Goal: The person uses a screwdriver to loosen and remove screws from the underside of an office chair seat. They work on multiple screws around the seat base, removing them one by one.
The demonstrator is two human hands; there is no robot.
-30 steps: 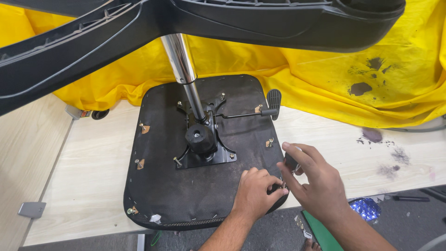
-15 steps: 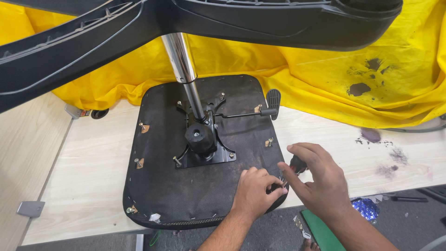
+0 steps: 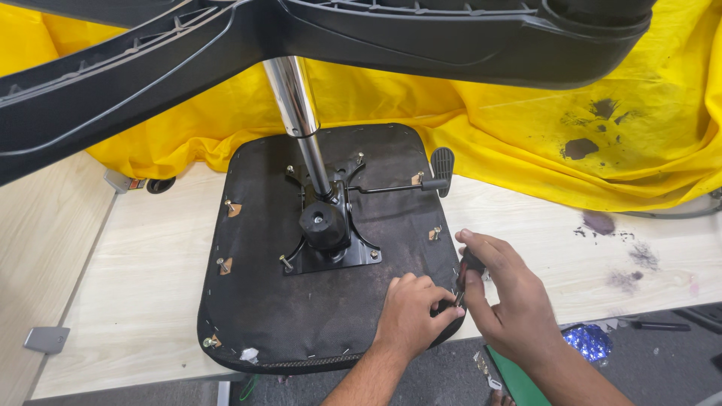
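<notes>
Two hands at near right corner of upturned black seat base [image 3: 301,301] on pale table [image 3: 135,278]: left hand [image 3: 412,312] pinching small bolt [image 3: 451,302], right hand [image 3: 504,297] curled around dark-handled screwdriver [image 3: 468,269] touching it. Green flat package [image 3: 519,376] below table edge, crumpled blue wrapper [image 3: 590,340] beside.

The right hand [image 3: 505,297] now sits closer to the left hand [image 3: 411,316] than a second ago, its thumb drawn in against the small dark tool [image 3: 468,265] it grips. The tool's tip now meets the left hand's fingertips [image 3: 444,307] at the seat edge [image 3: 450,331].
</notes>
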